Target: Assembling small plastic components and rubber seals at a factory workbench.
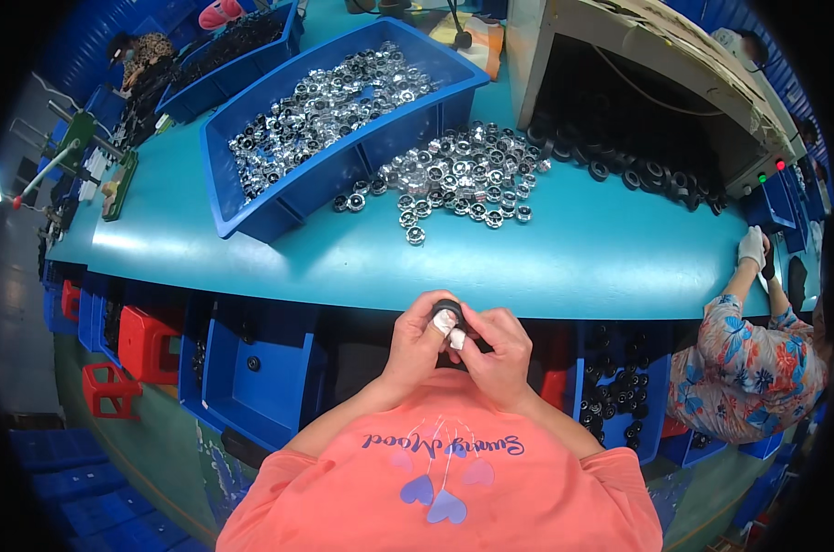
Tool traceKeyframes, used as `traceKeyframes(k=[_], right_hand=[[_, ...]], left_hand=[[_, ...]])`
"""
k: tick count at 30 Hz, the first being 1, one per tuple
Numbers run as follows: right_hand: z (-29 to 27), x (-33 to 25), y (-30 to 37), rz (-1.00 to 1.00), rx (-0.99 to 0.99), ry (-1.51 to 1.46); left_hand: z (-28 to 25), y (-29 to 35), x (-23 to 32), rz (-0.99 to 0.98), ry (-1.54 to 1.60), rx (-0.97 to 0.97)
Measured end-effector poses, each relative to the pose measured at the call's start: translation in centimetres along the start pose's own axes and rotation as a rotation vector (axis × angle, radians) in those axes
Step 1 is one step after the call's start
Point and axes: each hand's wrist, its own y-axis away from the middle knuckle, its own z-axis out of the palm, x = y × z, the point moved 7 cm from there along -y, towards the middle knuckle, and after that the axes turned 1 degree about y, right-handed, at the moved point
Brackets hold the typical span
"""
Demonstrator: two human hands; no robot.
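Note:
Just beyond my chest, at the table's near edge, both hands are closed around a small black rubber tyre (447,306). My left hand (411,342) grips its left side, and my right hand (501,346) grips it from the right. White wrapping (444,321) covers the thumb tips, which press against the tyre's near side. Whether a hub sits inside the tyre is hidden by the fingers. Ahead on the teal table (343,267) lies a loose pile of shiny silver wheel hubs (472,175) with dark centres.
A large blue bin (343,175) of similar hubs stands behind the pile, left. Black tyres (656,175) spill from a pale open-fronted box (532,69). Below the edge are blue bins, one holding black wheels (619,377). A person in a floral top (753,368) works at right.

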Motion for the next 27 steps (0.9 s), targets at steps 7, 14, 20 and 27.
traceKeyframes(k=[7, 14, 20, 27], right_hand=[[-0.7, -0.1, -1.4, 0.072, -0.008, -0.091], [-0.2, 0.0, -0.9, -0.010, -0.036, -0.009], [0.3, 0.9, -1.8, 0.280, -0.121, -0.375], [0.6, 2.4, -1.7, 0.621, -0.214, -0.761]], left_hand=[[0.5, -0.9, 1.2, 0.054, 0.024, -0.077], [-0.2, -0.8, -0.1, 0.152, -0.116, 0.036], [-0.4, -1.0, 1.1, 0.035, -0.055, -0.069], [1.1, -0.2, 2.3, 0.029, -0.159, -0.149]])
